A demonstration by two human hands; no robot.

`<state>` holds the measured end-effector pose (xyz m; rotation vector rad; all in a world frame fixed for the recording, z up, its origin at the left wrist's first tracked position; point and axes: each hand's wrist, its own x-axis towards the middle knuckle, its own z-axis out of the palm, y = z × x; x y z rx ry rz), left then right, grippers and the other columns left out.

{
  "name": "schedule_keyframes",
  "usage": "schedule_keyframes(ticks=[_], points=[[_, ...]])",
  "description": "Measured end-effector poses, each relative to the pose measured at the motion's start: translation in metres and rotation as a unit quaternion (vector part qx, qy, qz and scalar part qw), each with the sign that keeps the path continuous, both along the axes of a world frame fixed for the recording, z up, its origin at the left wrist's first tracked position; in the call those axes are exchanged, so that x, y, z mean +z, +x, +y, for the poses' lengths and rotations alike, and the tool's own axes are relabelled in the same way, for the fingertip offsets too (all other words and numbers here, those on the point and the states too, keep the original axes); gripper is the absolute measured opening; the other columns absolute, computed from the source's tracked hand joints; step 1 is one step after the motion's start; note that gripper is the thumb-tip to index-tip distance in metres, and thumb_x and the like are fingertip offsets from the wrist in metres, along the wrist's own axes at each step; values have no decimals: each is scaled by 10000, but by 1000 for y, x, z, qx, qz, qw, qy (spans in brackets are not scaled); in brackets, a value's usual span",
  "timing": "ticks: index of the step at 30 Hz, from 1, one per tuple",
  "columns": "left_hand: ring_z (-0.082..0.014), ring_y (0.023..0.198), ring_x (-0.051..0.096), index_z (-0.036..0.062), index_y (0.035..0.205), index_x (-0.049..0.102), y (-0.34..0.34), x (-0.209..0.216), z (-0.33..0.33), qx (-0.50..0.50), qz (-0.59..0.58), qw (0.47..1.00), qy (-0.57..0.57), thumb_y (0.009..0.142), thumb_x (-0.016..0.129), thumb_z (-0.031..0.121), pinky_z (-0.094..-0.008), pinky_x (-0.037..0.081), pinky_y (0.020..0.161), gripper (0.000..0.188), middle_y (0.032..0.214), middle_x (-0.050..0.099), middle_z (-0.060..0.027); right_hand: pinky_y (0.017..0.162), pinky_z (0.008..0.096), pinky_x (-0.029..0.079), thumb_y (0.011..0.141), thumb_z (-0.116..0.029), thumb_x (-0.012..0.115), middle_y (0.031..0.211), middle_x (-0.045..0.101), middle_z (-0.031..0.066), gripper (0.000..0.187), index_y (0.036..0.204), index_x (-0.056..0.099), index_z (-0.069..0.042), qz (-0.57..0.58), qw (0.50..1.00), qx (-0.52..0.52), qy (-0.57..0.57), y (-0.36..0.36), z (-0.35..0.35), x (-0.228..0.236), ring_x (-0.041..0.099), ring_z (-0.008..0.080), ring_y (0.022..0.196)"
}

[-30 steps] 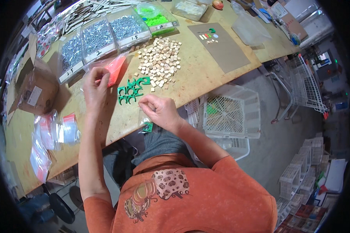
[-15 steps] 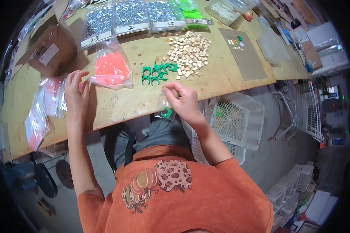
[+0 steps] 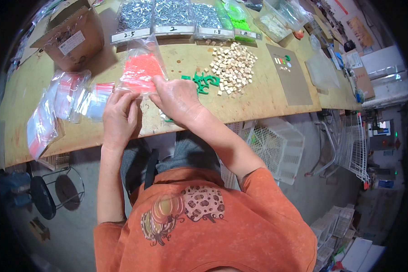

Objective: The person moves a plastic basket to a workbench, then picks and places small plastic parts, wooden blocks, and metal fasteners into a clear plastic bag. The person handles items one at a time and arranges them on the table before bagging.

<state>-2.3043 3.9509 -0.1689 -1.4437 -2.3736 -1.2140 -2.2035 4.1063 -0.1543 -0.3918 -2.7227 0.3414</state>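
Both of my hands are at the near edge of a clear plastic bag [image 3: 143, 70] full of small bright orange-pink pieces. My left hand [image 3: 119, 115] is closed, its fingertips pinching the bag's lower left edge. My right hand [image 3: 179, 100] is closed, its thumb and forefinger against the bag's lower right side. Below the right palm a small clear bag with a green piece [image 3: 167, 119] peeks out, mostly hidden by that hand. Several green C-shaped clips [image 3: 204, 82] lie just beyond the right hand, beside a heap of small wooden cubes [image 3: 233, 68].
Flat zip bags [image 3: 70, 93] lie left of my left hand, near an open cardboard box [image 3: 70, 38]. Trays of metal pins [image 3: 172, 18] line the back. A brown board [image 3: 290, 77] with sample pieces is at right. White plastic crates [image 3: 276, 145] stand below the table edge.
My left hand has moved right to the orange-piece bag. My right hand has swung left and up to the same bag, carrying the small bag along. The view has shifted slightly.
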Motion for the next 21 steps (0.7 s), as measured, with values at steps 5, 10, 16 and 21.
schedule_keyframes(ticks=[5, 10, 16, 21], points=[[-326, 928, 600, 20, 1018, 674, 5, -3, -4, -25, 39, 999, 18, 842, 607, 12, -395, 491, 820, 189, 970, 633, -146, 556, 449, 515, 831, -304, 667, 646, 642, 152, 225, 859, 615, -88, 4, 1000, -17, -2, -7, -3, -6, 664, 334, 626], [-349, 905, 601, 0, 1076, 641, -6, -17, 0, 53, 44, 997, 20, 870, 594, 19, -395, 492, 817, 212, 959, 625, -177, 581, 440, 527, 818, -236, 649, 650, 641, 166, 175, 764, 639, -70, 59, 990, -26, -123, -7, -12, -6, 658, 354, 631], [-377, 851, 605, -20, 980, 597, -8, 3, 7, 55, -192, 980, 10, 805, 670, 52, -440, 487, 759, 203, 889, 619, -205, 599, 412, 532, 810, -203, 664, 671, 645, 186, 200, 730, 657, -20, 84, 948, -49, -302, -14, -24, -6, 664, 351, 645], [-380, 828, 599, -26, 884, 573, -20, -5, 23, 64, -35, 997, -35, 739, 724, 61, -448, 485, 738, 226, 845, 609, -200, 572, 374, 514, 824, -178, 663, 677, 646, 191, 188, 748, 660, -5, 121, 921, -44, -367, -15, -28, -17, 677, 311, 632]])
